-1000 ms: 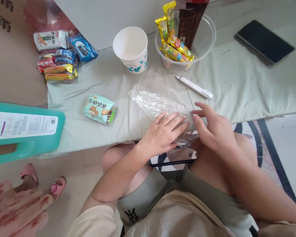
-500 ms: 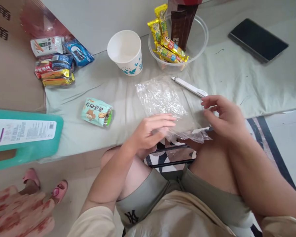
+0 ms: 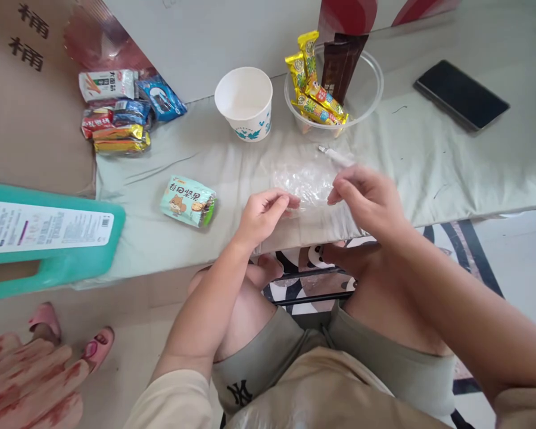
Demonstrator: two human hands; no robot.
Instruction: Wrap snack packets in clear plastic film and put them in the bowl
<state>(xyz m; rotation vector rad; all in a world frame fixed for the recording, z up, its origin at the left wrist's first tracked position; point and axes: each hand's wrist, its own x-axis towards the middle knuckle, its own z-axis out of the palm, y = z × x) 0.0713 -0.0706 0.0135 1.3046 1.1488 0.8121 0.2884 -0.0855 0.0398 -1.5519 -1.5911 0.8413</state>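
Observation:
A crinkled clear plastic bag [image 3: 306, 179] lies across the front part of the cloth-covered surface, between my two hands. My left hand [image 3: 268, 215] is closed at the bag's near left side, thumb and fingers pinched on its edge. At the right side, my right hand [image 3: 370, 199] pinches the bag with thumb and fingertips. Just beyond the right hand lies a slim white pen-like tool [image 3: 336, 156], its near end hidden behind the fingers. To the left of my left hand rests a mint-green nut snack packet [image 3: 188, 201].
A white paper cup [image 3: 245, 110] and a clear round bowl [image 3: 377, 89] with yellow and brown snack packets stand behind. Several snack packs [image 3: 116, 113] lie back left, a phone [image 3: 462, 94] right, a teal container [image 3: 80, 262] left. Another person's pink-sandaled feet [image 3: 99, 347] show below.
The bag has moved up from the near edge and lies flatter. My right hand has come left and closed on it; my left hand's fingers have drawn into a pinch. The view has shifted slightly.

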